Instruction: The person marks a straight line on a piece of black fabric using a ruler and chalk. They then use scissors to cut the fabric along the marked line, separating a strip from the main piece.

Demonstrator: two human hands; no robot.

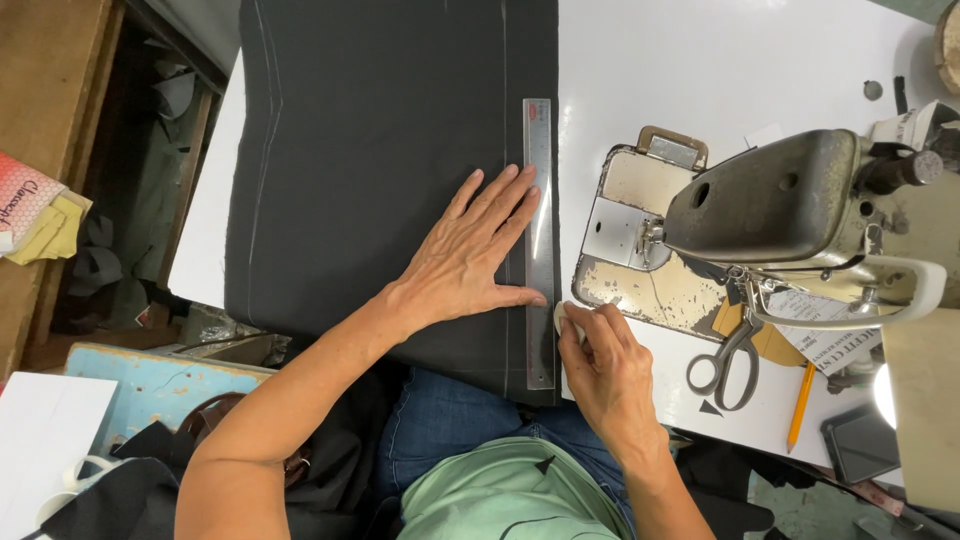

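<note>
On a white worktable (700, 60), a large piece of dark charcoal cloth (380, 150) lies spread flat, its near edge hanging toward the person's lap. Faint chalk lines run lengthwise down the fabric, one pair near its left side and one near its right. A long clear plastic ruler (539, 245) rests along the right-hand edge of the cloth, parallel to that chalk line.

The left hand (470, 255) lies palm down on the cloth with fingers spread wide, the fingertips pressing on the ruler's left edge and the thumb stretched toward its lower part. It grips nothing; it simply pins ruler and cloth flat.

The right hand (605, 365) sits just beside the ruler's lower right edge, fingers pinched together on a small pale piece of tailor's chalk (563, 317), which touches the table at the cloth's border.

Right of the hands stands an old metal sewing machine (770, 200) with a worn, cream-coloured base plate. Near it lie grey steel scissors (728, 362), a yellow pencil (800, 405), a slip of printed paper (825, 325) and a dark phone-like slab (860, 440). The person wears a green shirt (500, 495) and blue jeans (450, 425).
</note>
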